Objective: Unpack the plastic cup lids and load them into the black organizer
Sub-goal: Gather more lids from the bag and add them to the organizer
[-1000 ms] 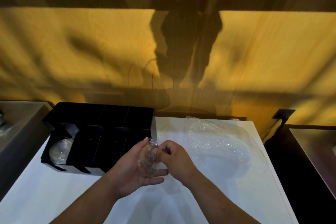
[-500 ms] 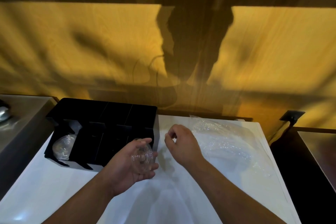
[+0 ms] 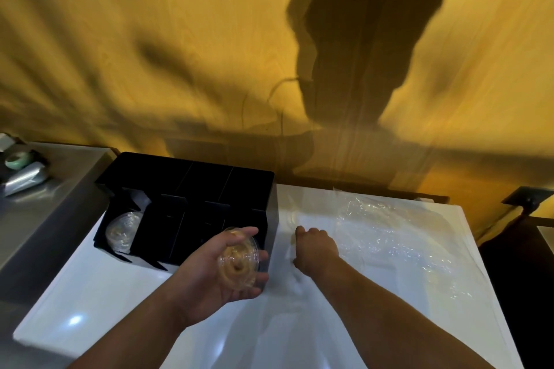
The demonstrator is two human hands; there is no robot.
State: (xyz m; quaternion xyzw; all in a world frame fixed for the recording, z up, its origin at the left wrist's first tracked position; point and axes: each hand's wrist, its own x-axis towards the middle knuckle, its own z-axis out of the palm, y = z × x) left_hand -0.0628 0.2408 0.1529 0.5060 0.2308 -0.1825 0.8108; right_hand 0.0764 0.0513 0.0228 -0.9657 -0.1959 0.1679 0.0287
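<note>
My left hand (image 3: 214, 274) holds a small stack of clear plastic cup lids (image 3: 239, 259) in its palm, just in front of the right end of the black organizer (image 3: 192, 186). The organizer stands at the back left of the white table (image 3: 90, 293); its leftmost slot holds clear lids (image 3: 123, 229), the other slots look dark. My right hand (image 3: 314, 244) reaches down to the table right of the organizer, fingers curled at a clear lid edge (image 3: 292, 216); whether it grips anything is unclear. A crumpled clear plastic wrapper (image 3: 395, 237) lies to the right.
A steel counter (image 3: 39, 207) on the left carries a roll of green tape (image 3: 18, 159) and a silvery bag (image 3: 25, 178). A yellow wooden wall rises behind the table. A dark gap and a black wall outlet (image 3: 527, 196) sit to the right.
My hands have parted: the left keeps the lids and has shifted toward the organizer, while the right has let go and reached forward to the table beside the organizer.
</note>
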